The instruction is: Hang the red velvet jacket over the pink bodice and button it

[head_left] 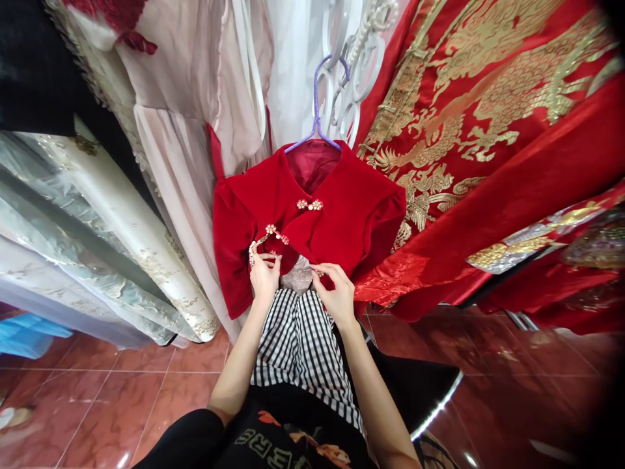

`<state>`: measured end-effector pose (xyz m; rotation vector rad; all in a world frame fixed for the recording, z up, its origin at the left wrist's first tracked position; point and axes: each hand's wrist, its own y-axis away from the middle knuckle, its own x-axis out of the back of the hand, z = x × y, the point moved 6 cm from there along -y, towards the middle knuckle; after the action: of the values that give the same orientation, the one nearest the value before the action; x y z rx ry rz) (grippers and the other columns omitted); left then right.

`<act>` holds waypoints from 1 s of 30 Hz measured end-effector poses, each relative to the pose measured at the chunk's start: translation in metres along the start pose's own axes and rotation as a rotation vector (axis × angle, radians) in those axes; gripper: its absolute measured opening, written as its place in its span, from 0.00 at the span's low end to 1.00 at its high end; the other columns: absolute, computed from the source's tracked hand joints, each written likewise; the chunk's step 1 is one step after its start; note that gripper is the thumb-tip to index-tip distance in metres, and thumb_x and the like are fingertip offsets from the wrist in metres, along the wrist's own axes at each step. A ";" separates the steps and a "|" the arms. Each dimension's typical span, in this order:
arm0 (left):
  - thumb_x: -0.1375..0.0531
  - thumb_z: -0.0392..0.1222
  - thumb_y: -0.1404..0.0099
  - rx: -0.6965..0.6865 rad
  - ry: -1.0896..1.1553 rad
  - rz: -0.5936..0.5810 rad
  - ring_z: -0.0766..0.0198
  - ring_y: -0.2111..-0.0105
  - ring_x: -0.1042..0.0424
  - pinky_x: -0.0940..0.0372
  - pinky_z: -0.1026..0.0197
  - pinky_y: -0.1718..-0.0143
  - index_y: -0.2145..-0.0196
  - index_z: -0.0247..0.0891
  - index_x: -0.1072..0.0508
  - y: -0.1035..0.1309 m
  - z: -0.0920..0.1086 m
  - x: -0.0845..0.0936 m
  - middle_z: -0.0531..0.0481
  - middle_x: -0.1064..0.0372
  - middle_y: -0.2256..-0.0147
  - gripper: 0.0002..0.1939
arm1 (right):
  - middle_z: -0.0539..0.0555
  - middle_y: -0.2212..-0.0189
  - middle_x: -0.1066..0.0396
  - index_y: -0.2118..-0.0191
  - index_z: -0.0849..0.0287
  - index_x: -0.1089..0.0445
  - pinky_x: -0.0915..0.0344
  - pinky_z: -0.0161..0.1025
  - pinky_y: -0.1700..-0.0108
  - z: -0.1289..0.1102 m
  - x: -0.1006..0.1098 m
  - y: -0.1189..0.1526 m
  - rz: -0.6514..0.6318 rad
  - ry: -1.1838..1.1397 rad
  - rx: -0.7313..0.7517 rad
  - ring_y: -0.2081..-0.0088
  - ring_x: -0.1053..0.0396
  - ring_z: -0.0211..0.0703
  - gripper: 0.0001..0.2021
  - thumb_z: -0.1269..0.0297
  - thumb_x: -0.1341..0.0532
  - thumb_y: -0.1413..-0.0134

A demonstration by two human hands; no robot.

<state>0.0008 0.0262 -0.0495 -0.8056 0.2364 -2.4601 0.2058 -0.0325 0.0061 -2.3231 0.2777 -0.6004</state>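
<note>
A short red velvet jacket hangs on a purple hanger in front of me. At its neck a floral bead clasp joins the two front edges. Below that the fronts part, and the left one folds outward, showing a beaded flower fastening along its edge. My left hand pinches this left front near the hem. Opposite it, my right hand grips the lower corner of the right front, where a small ornament partly shows between the fingers. Pale shiny cloth appears in the gap between the hands.
Pale pink gowns and embroidered white and grey dresses hang at the left. Red robes with gold dragon embroidery crowd the right. The hanger hooks onto a white ring-patterned rack. Below are red floor tiles.
</note>
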 end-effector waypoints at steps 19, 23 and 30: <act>0.37 0.42 0.38 -0.064 0.310 -0.145 0.63 0.60 0.21 0.26 0.60 0.57 0.58 0.39 0.29 0.031 -0.002 0.006 0.47 0.22 0.61 0.10 | 0.53 0.62 0.20 0.60 0.53 0.23 0.26 0.45 0.53 -0.011 0.030 0.005 0.210 0.081 0.120 0.58 0.22 0.45 0.07 0.72 0.36 0.41; 0.38 0.39 0.37 -0.013 0.292 -0.103 0.64 0.62 0.21 0.26 0.61 0.59 0.49 0.41 0.33 0.032 -0.002 -0.007 0.45 0.23 0.53 0.18 | 0.52 0.62 0.20 0.59 0.53 0.23 0.26 0.44 0.53 -0.011 0.026 0.007 0.142 0.040 0.125 0.58 0.23 0.44 0.08 0.73 0.36 0.41; 0.41 0.41 0.34 -0.107 0.221 -0.159 0.66 0.69 0.24 0.30 0.64 0.64 0.48 0.42 0.30 0.044 0.015 -0.006 0.49 0.22 0.60 0.16 | 0.52 0.61 0.20 0.60 0.53 0.23 0.27 0.44 0.52 -0.008 0.023 0.012 0.134 0.009 0.087 0.58 0.23 0.43 0.08 0.74 0.36 0.41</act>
<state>0.0324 -0.0076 -0.0544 -0.6156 0.4013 -2.7076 0.2218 -0.0544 0.0104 -2.1987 0.4002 -0.5460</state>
